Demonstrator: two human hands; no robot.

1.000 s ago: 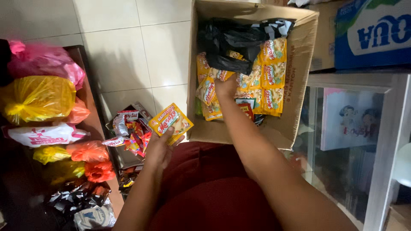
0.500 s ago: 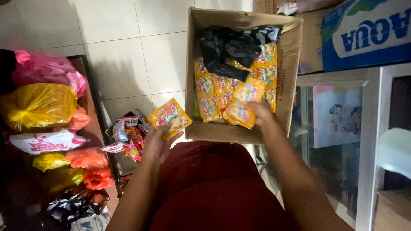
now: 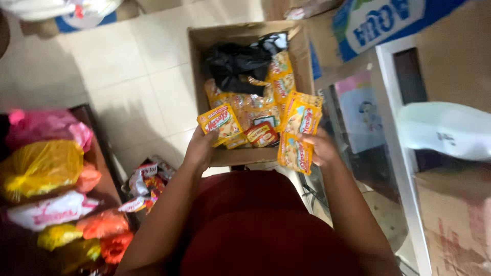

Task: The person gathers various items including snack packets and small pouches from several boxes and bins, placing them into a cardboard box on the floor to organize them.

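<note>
pink, yellow and orange plastic bags (image 3: pixel 43 168) at left, white tiled floor (image 3: pixel 128 76)

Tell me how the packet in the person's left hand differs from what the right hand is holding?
The left hand holds a single yellow sachet, one small packet lying nearly flat over the cardboard box. The right hand holds a hanging strip of sachets, several joined packets, longer and draped downward over the box's near edge. The single sachet shows its front fully; the strip is partly folded. Both are yellow with red print, like the packets inside the box.
</note>
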